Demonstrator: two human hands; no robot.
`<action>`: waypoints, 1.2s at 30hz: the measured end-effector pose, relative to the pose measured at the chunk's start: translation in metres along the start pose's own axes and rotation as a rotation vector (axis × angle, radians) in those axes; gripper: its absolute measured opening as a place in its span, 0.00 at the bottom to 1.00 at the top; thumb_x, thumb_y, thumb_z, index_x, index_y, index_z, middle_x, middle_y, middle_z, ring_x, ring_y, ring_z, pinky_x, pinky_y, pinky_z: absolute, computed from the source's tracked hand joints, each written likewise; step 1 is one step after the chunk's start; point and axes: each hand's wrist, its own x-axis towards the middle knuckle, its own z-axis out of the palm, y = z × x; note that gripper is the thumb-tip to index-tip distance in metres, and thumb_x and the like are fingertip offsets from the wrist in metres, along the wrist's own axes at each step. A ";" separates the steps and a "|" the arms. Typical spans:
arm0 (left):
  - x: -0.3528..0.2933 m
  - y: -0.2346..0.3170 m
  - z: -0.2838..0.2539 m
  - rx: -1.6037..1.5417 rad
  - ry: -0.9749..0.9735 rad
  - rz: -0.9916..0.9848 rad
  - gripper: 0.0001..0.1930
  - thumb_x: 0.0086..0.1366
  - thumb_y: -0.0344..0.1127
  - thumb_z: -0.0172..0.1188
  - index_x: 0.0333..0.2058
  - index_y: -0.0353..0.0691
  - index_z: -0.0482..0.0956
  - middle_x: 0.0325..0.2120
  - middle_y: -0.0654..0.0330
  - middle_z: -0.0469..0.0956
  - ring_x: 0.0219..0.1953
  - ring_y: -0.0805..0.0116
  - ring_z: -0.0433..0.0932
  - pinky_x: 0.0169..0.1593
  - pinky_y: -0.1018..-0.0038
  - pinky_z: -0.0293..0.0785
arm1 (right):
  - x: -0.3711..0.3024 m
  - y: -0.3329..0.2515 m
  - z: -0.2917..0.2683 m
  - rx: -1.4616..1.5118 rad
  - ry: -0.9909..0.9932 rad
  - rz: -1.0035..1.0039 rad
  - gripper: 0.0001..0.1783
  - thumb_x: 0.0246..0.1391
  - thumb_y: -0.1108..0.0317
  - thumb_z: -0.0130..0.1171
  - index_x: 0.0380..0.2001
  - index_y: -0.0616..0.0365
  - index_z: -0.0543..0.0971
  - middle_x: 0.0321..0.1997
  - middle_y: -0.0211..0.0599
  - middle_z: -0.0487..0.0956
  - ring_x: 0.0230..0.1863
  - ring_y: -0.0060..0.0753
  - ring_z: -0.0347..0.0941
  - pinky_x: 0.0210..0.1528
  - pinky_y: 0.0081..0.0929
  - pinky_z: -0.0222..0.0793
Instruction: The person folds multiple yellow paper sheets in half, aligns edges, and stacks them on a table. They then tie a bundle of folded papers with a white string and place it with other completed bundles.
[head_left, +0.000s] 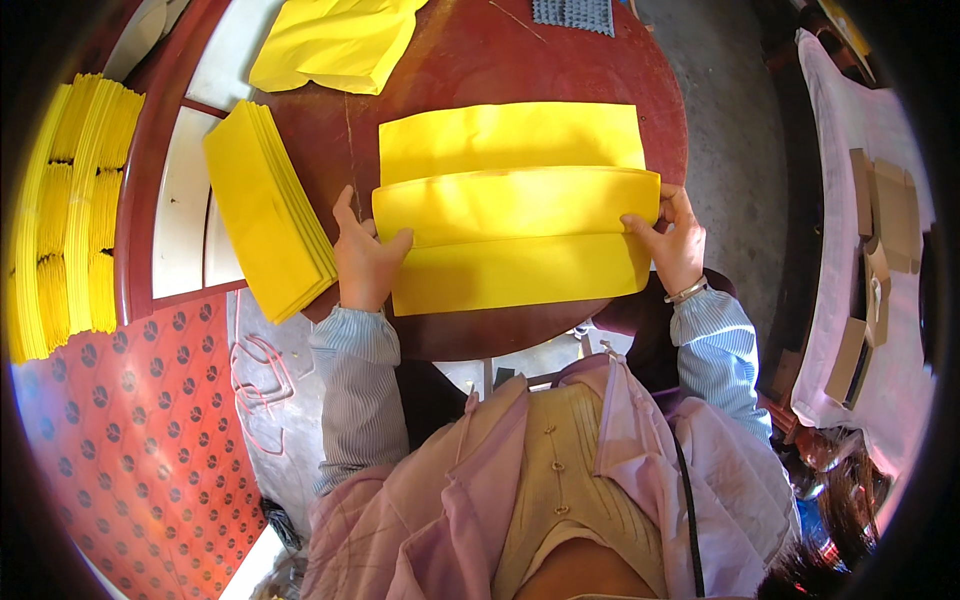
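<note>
A yellow paper sheet lies across the round table in front of me, with a raised, curved fold running along its middle. My left hand holds the fold's left end, its thumb on the paper and its index finger stretched away from the edge. At the other end, my right hand pinches the fold, thumb on top and fingers partly hidden behind it. Left of my left hand is a stack of folded yellow paper. Another piece of yellow paper, creased, sits at the table's far left.
The dark red round table ends close to my body. A grey textured pad rests at its far edge. Bundles of yellow paper stand at far left. Cardboard boxes lie on a pink-covered surface at right.
</note>
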 end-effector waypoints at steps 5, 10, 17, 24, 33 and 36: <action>-0.005 0.008 0.007 0.062 0.057 0.033 0.50 0.58 0.36 0.70 0.73 0.32 0.51 0.33 0.48 0.87 0.30 0.54 0.84 0.40 0.66 0.80 | -0.002 0.010 0.009 -0.049 0.077 -0.078 0.29 0.54 0.61 0.77 0.55 0.55 0.77 0.45 0.44 0.89 0.42 0.41 0.89 0.46 0.32 0.84; -0.005 0.008 0.004 0.143 0.047 -0.034 0.51 0.58 0.36 0.72 0.74 0.31 0.50 0.33 0.50 0.87 0.31 0.55 0.84 0.39 0.66 0.79 | -0.006 0.016 0.015 -0.091 0.111 -0.085 0.31 0.53 0.61 0.78 0.58 0.52 0.76 0.42 0.43 0.89 0.43 0.44 0.87 0.47 0.35 0.85; -0.004 0.008 0.003 0.129 0.050 0.003 0.51 0.58 0.36 0.72 0.73 0.30 0.51 0.31 0.51 0.87 0.30 0.59 0.84 0.38 0.68 0.78 | -0.011 0.018 0.022 -0.064 0.138 -0.079 0.36 0.53 0.62 0.77 0.63 0.49 0.72 0.42 0.44 0.86 0.40 0.42 0.84 0.45 0.38 0.85; -0.005 0.010 0.003 0.136 0.047 0.019 0.51 0.57 0.36 0.72 0.73 0.30 0.51 0.30 0.51 0.86 0.30 0.58 0.85 0.39 0.67 0.79 | -0.006 0.004 0.015 -0.058 0.037 0.038 0.41 0.51 0.67 0.76 0.67 0.48 0.69 0.39 0.42 0.81 0.43 0.45 0.85 0.51 0.35 0.85; -0.013 0.021 0.022 0.346 0.173 0.088 0.47 0.56 0.36 0.71 0.73 0.42 0.58 0.42 0.45 0.85 0.37 0.46 0.84 0.42 0.59 0.80 | 0.003 -0.006 0.018 0.084 0.016 -0.039 0.49 0.50 0.77 0.71 0.75 0.48 0.64 0.39 0.35 0.81 0.43 0.32 0.81 0.54 0.32 0.80; -0.017 0.026 0.034 0.605 0.409 0.474 0.36 0.59 0.32 0.66 0.68 0.42 0.69 0.52 0.43 0.82 0.47 0.46 0.83 0.48 0.60 0.80 | 0.004 -0.001 0.016 0.092 -0.055 0.036 0.51 0.51 0.75 0.71 0.77 0.47 0.61 0.58 0.47 0.77 0.60 0.48 0.77 0.66 0.41 0.75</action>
